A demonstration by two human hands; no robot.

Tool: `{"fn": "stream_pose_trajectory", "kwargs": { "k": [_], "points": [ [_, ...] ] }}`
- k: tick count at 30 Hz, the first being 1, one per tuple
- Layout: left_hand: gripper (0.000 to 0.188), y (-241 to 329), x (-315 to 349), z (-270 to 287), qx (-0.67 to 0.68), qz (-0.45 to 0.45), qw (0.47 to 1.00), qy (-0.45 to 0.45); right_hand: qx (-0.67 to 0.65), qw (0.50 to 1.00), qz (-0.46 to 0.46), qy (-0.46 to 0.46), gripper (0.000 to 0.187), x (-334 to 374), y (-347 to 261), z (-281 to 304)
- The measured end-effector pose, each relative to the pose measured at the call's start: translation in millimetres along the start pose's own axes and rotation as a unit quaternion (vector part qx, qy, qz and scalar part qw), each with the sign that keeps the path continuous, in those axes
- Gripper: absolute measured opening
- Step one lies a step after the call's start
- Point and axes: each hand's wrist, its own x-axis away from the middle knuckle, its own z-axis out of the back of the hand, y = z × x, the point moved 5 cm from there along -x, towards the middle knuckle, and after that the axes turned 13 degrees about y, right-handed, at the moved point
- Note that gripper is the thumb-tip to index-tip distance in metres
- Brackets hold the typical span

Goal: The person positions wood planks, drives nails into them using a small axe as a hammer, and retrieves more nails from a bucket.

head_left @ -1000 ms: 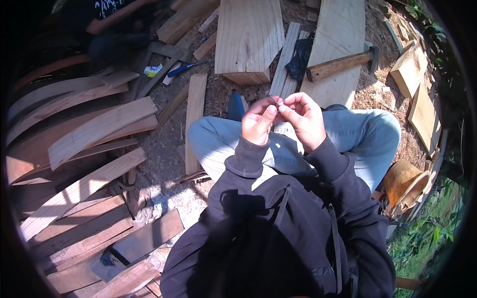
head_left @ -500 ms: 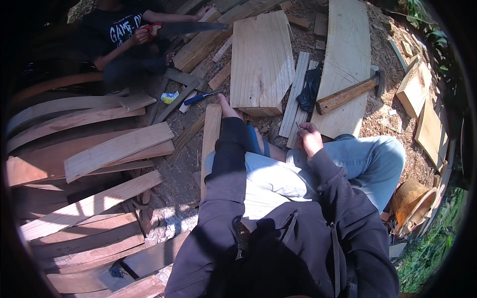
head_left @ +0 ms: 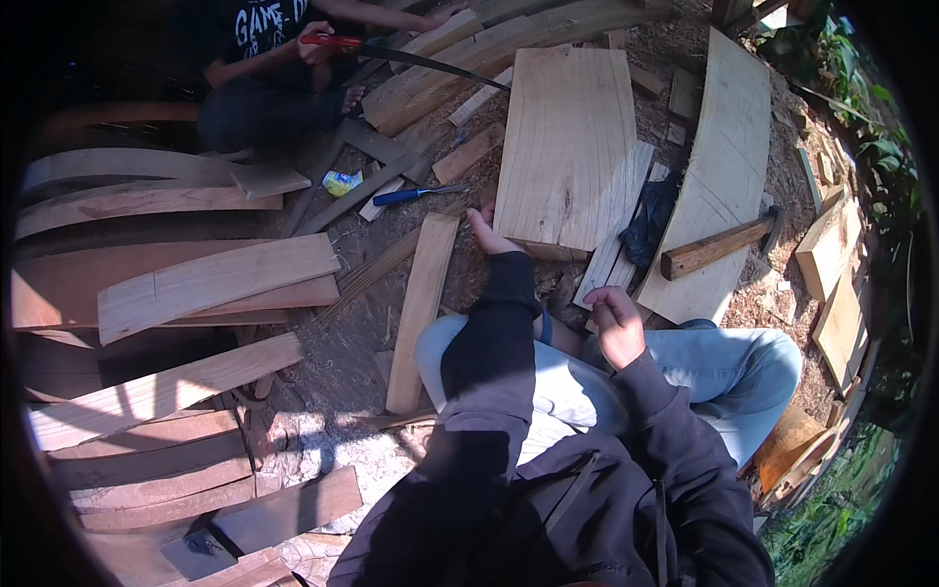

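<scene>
My left hand (head_left: pixel 492 234) is at the near left corner of a thick, pale wooden block (head_left: pixel 567 147), its fingers stretched out along the corner. Above my lap, my right hand (head_left: pixel 618 331) is closed in a pinch; whatever is between its fingers is too small to make out. A hammer (head_left: pixel 719 247) with a wooden handle lies on a long pale board (head_left: pixel 719 166) to the right. Left of the block, a blue-handled chisel (head_left: pixel 403 196) rests on wood scraps. Between block and board are narrow slats (head_left: pixel 618 235) and a crumpled dark plastic bag (head_left: pixel 649 220).
At the far left a seated person holds a red-handled saw (head_left: pixel 421 61) beside a thick timber (head_left: pixel 469 64). Stacked planks (head_left: pixel 220 284) fill the left side. A narrow board (head_left: pixel 421 313) lies by my left knee. Wood offcuts (head_left: pixel 831 245) and a yellowish-brown container (head_left: pixel 787 445) are at right.
My view has shifted, so the block and boards sit farther right and lower. A thin nail-like piece seen at my right fingertips no longer shows. The other person's saw has turned edge-on.
</scene>
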Motion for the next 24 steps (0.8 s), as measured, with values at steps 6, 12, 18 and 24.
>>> {"fn": "stream_pose_trajectory", "kwargs": {
  "k": [6, 12, 18, 24],
  "points": [
    [0.070, -10.6, 0.6, -0.2, -0.014, -0.040, 0.997, -0.070, 0.040, 0.998, 0.009, 0.040, 0.029, -3.8, -32.4, -0.2],
    [0.055, 9.5, 61.2, -36.8, -0.047, -0.101, 0.987, -0.112, 0.108, 0.984, 0.089, 0.106, 0.047, -12.4, -65.8, 13.2],
    [0.045, 14.4, 118.8, -63.6, -0.077, -0.125, 0.944, -0.295, -0.004, 0.977, -0.076, 0.198, 0.052, -31.1, -54.8, 22.7],
    [0.063, 8.9, 137.3, -69.4, -0.112, -0.281, 0.892, -0.337, -0.028, 0.976, -0.057, 0.207, 0.048, -42.6, -41.5, 31.6]
  ]
}}
